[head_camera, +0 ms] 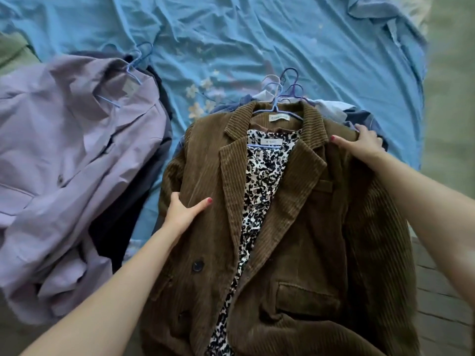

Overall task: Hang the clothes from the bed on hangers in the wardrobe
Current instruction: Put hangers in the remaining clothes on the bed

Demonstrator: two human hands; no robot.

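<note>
A brown corduroy jacket (308,227) lies on top of a pile of clothes on the bed, with a black-and-white spotted blouse (262,176) inside it. Both are on pale blue hangers, and several hanger hooks (282,88) stick out above the collar. My left hand (183,209) grips the jacket's left front edge below the shoulder. My right hand (362,143) holds the jacket's right shoulder, fingers curled over its edge. To the left lies a lilac shirt (64,155) on a blue hanger (133,62), on top of darker garments.
A rumpled blue floral bedsheet (257,42) covers the bed. A green garment (12,52) shows at the far left edge. Blue clothes (359,116) lie under the jacket. Tiled floor (447,304) is at the right, beside the bed's edge.
</note>
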